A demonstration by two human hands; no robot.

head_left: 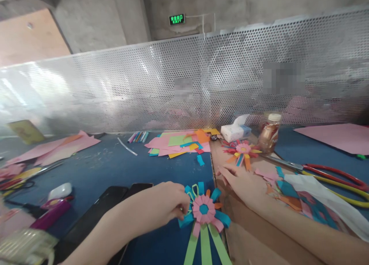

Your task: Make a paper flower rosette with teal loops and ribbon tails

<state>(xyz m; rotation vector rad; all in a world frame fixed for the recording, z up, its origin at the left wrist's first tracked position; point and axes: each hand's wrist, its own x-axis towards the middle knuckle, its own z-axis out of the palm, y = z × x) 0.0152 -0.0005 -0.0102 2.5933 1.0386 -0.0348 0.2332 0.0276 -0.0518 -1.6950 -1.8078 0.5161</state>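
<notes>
Bright daylight glares through the perforated screen (129, 88) at left; edges stretch, and two pixelated patches blur detail.

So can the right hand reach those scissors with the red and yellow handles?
Probably yes: the scissors lie close by the right hand, and I see only loose paper scraps between them.

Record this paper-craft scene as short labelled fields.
left hand: fingers at the left edge of a pink-and-blue paper flower; grip unclear
right hand: open, beside the flower, over the brown surface
beyond right hand: second flower, tissue box, capped bottle
far right: red-and-yellow-handled scissors
far middle: markers, coloured paper
</notes>
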